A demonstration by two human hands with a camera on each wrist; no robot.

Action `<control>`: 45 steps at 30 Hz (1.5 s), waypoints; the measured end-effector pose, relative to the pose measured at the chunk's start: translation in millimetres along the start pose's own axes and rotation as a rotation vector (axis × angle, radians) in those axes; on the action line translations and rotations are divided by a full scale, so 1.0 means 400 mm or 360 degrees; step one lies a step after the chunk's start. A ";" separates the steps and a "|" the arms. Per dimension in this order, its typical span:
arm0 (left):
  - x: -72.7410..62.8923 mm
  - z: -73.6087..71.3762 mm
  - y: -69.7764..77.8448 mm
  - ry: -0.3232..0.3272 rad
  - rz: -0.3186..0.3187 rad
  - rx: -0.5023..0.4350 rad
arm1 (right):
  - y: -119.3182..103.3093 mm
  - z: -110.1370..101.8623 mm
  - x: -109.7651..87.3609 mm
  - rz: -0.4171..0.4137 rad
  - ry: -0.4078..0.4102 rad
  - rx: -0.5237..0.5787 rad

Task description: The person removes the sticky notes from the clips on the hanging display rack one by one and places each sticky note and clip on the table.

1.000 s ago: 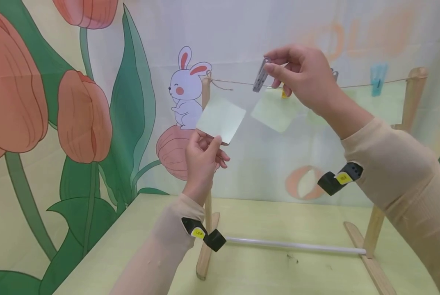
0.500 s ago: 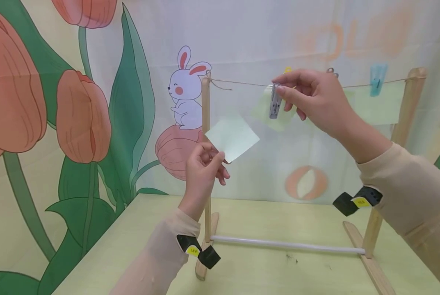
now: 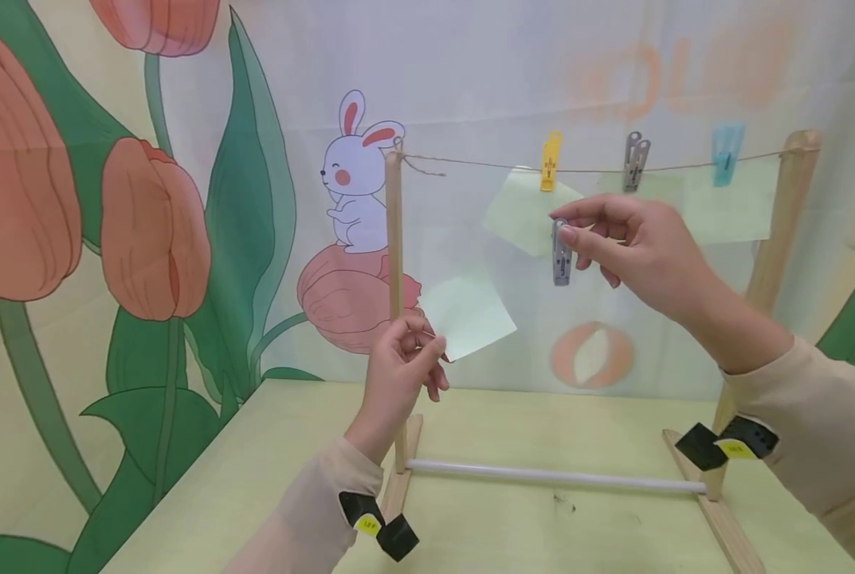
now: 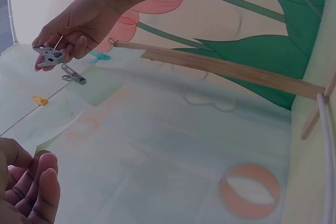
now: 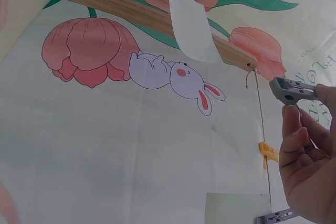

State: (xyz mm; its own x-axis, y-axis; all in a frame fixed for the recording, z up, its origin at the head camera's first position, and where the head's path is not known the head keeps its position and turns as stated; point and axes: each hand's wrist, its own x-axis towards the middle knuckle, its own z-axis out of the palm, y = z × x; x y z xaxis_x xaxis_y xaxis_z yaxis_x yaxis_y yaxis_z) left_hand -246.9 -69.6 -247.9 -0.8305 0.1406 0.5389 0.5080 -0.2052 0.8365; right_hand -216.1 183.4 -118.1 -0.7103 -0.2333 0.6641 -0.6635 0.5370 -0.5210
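Between thumb and fingers, my left hand (image 3: 402, 375) pinches a pale green square of paper (image 3: 473, 315) by its lower corner, in front of the left post. My right hand (image 3: 656, 255) pinches a grey clothespin (image 3: 561, 253) by one end, its other end pointing down. In the right wrist view that clothespin (image 5: 294, 90) is seen from the side. Both hands are below a twine line (image 3: 470, 163). On it, a yellow clothespin (image 3: 551, 162) holds a tilted paper (image 3: 527, 211). Further right are another grey clothespin (image 3: 636, 163) and a blue one (image 3: 726, 155), with papers (image 3: 731, 207) beneath.
The twine is tied between two wooden posts (image 3: 394, 239) with wooden feet (image 3: 731, 534), joined low down by a white rod (image 3: 556, 476). The frame stands on a pale yellow-green table (image 3: 527, 534). Behind hangs a backdrop printed with tulips and a rabbit (image 3: 355, 191).
Both hands have come down from near the line, the right one also moving right with its clothespin. The paper has dropped and turned, and the clothespins on the line have come into full view.
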 end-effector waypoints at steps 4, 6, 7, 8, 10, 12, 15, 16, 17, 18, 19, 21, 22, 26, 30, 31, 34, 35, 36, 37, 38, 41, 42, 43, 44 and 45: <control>-0.019 0.001 -0.016 -0.0021 -0.0090 0.0051 | 0.017 0.003 -0.027 0.0009 -0.0016 -0.0018; -0.029 0.001 -0.025 -0.0029 -0.0136 0.0082 | 0.026 0.004 -0.042 0.0026 -0.0026 -0.0017; -0.034 0.000 -0.029 -0.0035 -0.0157 0.0096 | 0.031 0.005 -0.049 0.0036 -0.0028 -0.0021; -0.039 0.000 -0.033 -0.0042 -0.0176 0.0101 | 0.035 0.006 -0.057 0.0038 -0.0030 -0.0019; -0.047 -0.003 -0.042 -0.0057 -0.0198 0.0106 | 0.044 0.007 -0.070 0.0041 -0.0031 -0.0024; -0.055 -0.007 -0.051 -0.0069 -0.0211 0.0112 | 0.051 0.009 -0.083 0.0037 -0.0029 -0.0029; -0.068 -0.014 -0.063 -0.0095 -0.0233 0.0131 | 0.063 0.009 -0.104 0.0031 -0.0036 -0.0054; -0.072 -0.016 -0.067 -0.0107 -0.0242 0.0141 | 0.067 0.009 -0.112 0.0031 -0.0041 -0.0062; -0.077 -0.018 -0.071 -0.0117 -0.0256 0.0149 | 0.071 0.010 -0.119 0.0028 -0.0048 -0.0064; -0.081 -0.020 -0.074 -0.0125 -0.0270 0.0158 | 0.074 0.010 -0.126 0.0031 -0.0055 -0.0069; -0.085 -0.022 -0.078 -0.0132 -0.0283 0.0163 | 0.078 0.010 -0.133 0.0030 -0.0063 -0.0072; -0.093 -0.025 -0.086 -0.0139 -0.0305 0.0177 | 0.086 0.011 -0.145 0.0031 -0.0077 -0.0068; -0.097 -0.027 -0.090 -0.0142 -0.0311 0.0183 | 0.090 0.012 -0.151 0.0035 -0.0080 -0.0071; -0.110 -0.031 -0.105 -0.0156 -0.0333 0.0206 | 0.105 0.016 -0.174 0.0039 -0.0095 -0.0067; -0.125 -0.033 -0.118 -0.0195 -0.0357 0.0206 | 0.121 0.017 -0.198 0.0052 -0.0110 -0.0064; -0.129 -0.032 -0.121 -0.0204 -0.0366 0.0208 | 0.125 0.018 -0.205 0.0058 -0.0112 -0.0059; -0.143 -0.032 -0.132 -0.0221 -0.0403 0.0207 | 0.138 0.019 -0.224 0.0087 -0.0109 -0.0043; -0.148 -0.032 -0.136 -0.0225 -0.0414 0.0212 | 0.143 0.019 -0.230 0.0085 -0.0103 -0.0033; -0.153 -0.032 -0.140 -0.0228 -0.0426 0.0217 | 0.147 0.020 -0.236 0.0091 -0.0094 -0.0023; -0.157 -0.032 -0.145 -0.0229 -0.0435 0.0227 | 0.151 0.020 -0.242 0.0093 -0.0085 -0.0013; -0.162 -0.032 -0.149 -0.0230 -0.0443 0.0233 | 0.156 0.020 -0.248 0.0095 -0.0074 -0.0008; -0.174 -0.033 -0.163 -0.0235 -0.0467 0.0248 | 0.170 0.020 -0.266 0.0111 -0.0052 0.0017; -0.178 -0.033 -0.167 -0.0237 -0.0477 0.0249 | 0.174 0.020 -0.272 0.0122 -0.0046 0.0025; -0.181 -0.033 -0.172 -0.0242 -0.0483 0.0255 | 0.179 0.021 -0.278 0.0128 -0.0042 0.0030; -0.184 -0.033 -0.177 -0.0247 -0.0490 0.0257 | 0.183 0.021 -0.284 0.0135 -0.0037 0.0037; -0.187 -0.033 -0.181 -0.0253 -0.0501 0.0258 | 0.187 0.022 -0.290 0.0138 -0.0033 0.0053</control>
State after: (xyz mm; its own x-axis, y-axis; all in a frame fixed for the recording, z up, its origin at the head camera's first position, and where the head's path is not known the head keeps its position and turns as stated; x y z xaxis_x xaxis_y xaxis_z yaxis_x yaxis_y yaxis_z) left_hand -224.5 -78.2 -350.3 -0.9123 0.3233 0.2516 0.2742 0.0257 0.9613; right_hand -185.6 243.4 -238.9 -0.7699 -0.2041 0.6047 -0.6065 0.5290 -0.5936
